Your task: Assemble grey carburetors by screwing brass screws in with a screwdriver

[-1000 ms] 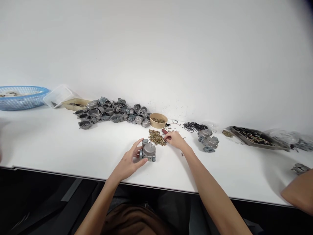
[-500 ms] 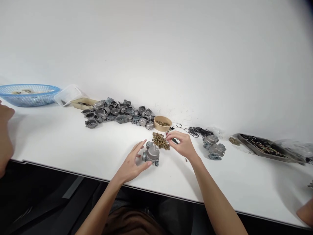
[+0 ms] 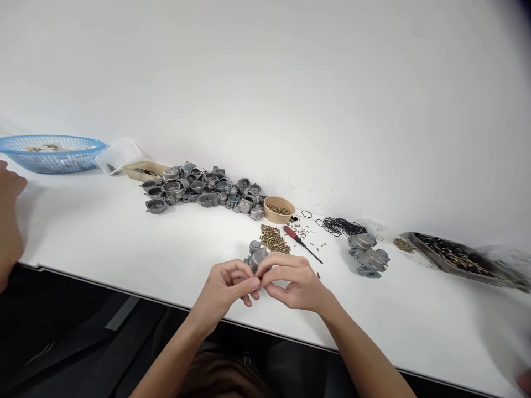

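We hold both hands together above the near edge of the white flat-topped table (image 3: 103, 232). The left hand (image 3: 222, 288) and the right hand (image 3: 302, 283) meet at the fingertips, each with thumb and forefinger drawn to a narrow pinch. We cannot tell whether a part sits between them; the fingers hide that spot. The grey cast-metal housing with a rounded cap (image 3: 259, 256) stands on the table directly behind our fingertips, partly covered by them. Behind it lies the loose pile of small brass-coloured metal pieces (image 3: 274, 239). Just right of this pile we find the screwdriver with red-and-black handle and dark shaft (image 3: 291, 232), lying at a slant. The round tan bowl (image 3: 279, 217), containing similar brass-coloured pieces, stands between the pile and the wall (image 3: 265, 99).
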Demonstrator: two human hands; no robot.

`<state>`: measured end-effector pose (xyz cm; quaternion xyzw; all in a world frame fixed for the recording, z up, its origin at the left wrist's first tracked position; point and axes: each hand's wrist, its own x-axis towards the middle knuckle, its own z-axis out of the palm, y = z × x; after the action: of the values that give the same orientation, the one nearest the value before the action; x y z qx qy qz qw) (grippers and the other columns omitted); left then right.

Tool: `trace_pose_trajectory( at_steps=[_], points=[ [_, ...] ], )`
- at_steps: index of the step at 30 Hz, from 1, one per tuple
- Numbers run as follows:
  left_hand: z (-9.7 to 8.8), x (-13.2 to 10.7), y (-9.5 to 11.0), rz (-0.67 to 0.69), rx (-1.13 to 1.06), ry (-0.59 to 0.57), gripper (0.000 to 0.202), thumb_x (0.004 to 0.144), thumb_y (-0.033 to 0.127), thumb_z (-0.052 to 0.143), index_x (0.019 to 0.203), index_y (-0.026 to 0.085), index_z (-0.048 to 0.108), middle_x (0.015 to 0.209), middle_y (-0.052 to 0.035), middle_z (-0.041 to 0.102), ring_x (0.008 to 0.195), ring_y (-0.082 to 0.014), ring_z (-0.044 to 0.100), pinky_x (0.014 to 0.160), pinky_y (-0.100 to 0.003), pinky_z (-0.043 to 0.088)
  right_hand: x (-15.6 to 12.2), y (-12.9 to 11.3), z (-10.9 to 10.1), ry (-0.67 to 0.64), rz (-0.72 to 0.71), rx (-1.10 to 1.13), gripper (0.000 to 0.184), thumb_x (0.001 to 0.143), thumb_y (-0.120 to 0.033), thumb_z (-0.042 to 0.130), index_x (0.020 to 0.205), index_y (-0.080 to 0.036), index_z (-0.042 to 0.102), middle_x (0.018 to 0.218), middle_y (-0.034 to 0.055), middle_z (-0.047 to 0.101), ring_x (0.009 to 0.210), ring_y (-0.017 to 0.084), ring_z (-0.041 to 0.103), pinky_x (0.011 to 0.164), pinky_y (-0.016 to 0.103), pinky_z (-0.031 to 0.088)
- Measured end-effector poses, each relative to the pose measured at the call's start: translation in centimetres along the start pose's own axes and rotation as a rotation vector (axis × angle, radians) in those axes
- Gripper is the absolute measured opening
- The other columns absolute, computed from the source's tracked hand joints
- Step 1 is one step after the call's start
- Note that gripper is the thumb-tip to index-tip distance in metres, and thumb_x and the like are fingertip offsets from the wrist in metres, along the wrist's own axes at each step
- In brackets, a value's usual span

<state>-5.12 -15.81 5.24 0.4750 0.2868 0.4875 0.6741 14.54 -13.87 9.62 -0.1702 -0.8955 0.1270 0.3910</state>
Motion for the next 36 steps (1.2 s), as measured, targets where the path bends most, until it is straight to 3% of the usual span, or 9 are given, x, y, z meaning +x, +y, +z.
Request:
trace_pose_trajectory(
  at_steps=[4, 7, 12, 15, 22, 26, 36],
  points=[
    [-0.7, 0.2, -0.1, -0.017, -0.016, 0.015, 0.029, 0.076, 0.037, 0.089, 0.086, 0.014, 0.073, 0.066, -0.0028, 0.073, 0.063, -0.0151, 0.07, 0.057, -0.021, 0.054, 0.3, 0.2, -0.7, 0.021, 0.019, 0.04, 0.019, 0.087, -0.002, 0.064, 0.088, -0.02, 0.072, 0.092, 0.0066, 0.074, 0.082, 0.016, 0.069, 0.071, 0.03, 0.057],
    [-1.4, 0.4, -0.3, -0.001, -0.008, 0.086, 0.032, 0.077, 0.04, 0.087, 0.095, 0.014, 0.078, 0.078, -0.0073, 0.079, 0.073, -0.0197, 0.075, 0.061, -0.023, 0.057, 0.3, 1.2, -1.5, 0.124, 0.105, 0.071, 0.018, 0.087, -0.004, 0.066, 0.087, -0.021, 0.073, 0.093, 0.0061, 0.075, 0.087, 0.017, 0.071, 0.076, 0.031, 0.058],
    [-2.1, 0.8, -0.6, 0.02, 0.03, 0.181, 0.036, 0.073, 0.039, 0.089, 0.096, 0.014, 0.08, 0.091, -0.0117, 0.082, 0.089, -0.0256, 0.078, 0.066, -0.025, 0.059, -0.2, 4.5, -1.8, 0.385, 0.47, 0.219, 0.009, 0.083, -0.018, 0.075, 0.075, -0.021, 0.074, 0.091, 0.0065, 0.074, 0.09, 0.02, 0.07, 0.075, 0.033, 0.059],
    [-2.1, 1.1, -0.9, 0.033, 0.067, 0.209, 0.034, 0.073, 0.039, 0.089, 0.094, 0.014, 0.078, 0.09, -0.0114, 0.082, 0.089, -0.0253, 0.077, 0.067, -0.025, 0.058, -0.4, 6.3, -1.3, 0.457, 0.69, 0.35, 0.014, 0.075, -0.027, 0.082, 0.07, -0.019, 0.072, 0.088, 0.0067, 0.074, 0.085, 0.02, 0.07, 0.073, 0.033, 0.059],
    [-1.4, 1.4, -2.7, 0.184, 0.265, 0.356, 0.025, 0.076, 0.037, 0.086, 0.086, 0.016, 0.076, 0.087, -0.0084, 0.081, 0.083, -0.0235, 0.075, 0.065, -0.028, 0.055, -0.9, 8.0, 0.0, 0.431, 0.839, 0.448, 0.026, 0.066, -0.035, 0.089, 0.07, -0.017, 0.071, 0.088, 0.0071, 0.074, 0.077, 0.019, 0.07, 0.07, 0.033, 0.059],
    [-1.1, 1.4, -3.1, 0.268, 0.367, 0.385, 0.018, 0.079, 0.035, 0.084, 0.082, 0.019, 0.077, 0.088, -0.0055, 0.08, 0.084, -0.0224, 0.073, 0.073, -0.03, 0.054, -1.2, 8.3, 0.4, 0.403, 0.88, 0.502, 0.029, 0.064, -0.037, 0.091, 0.072, -0.017, 0.071, 0.09, 0.0068, 0.074, 0.078, 0.019, 0.07, 0.07, 0.033, 0.058],
    [-1.0, 1.4, -3.4, 0.322, 0.596, 0.421, 0.014, 0.082, 0.036, 0.08, 0.079, 0.023, 0.077, 0.086, -0.002, 0.078, 0.078, -0.0196, 0.066, 0.066, -0.029, 0.048, -1.7, 8.5, -0.3, 0.236, 0.884, 0.618, 0.033, 0.064, -0.035, 0.093, 0.081, -0.016, 0.072, 0.088, 0.0053, 0.073, 0.085, 0.019, 0.071, 0.079, 0.033, 0.058]
  ],
)
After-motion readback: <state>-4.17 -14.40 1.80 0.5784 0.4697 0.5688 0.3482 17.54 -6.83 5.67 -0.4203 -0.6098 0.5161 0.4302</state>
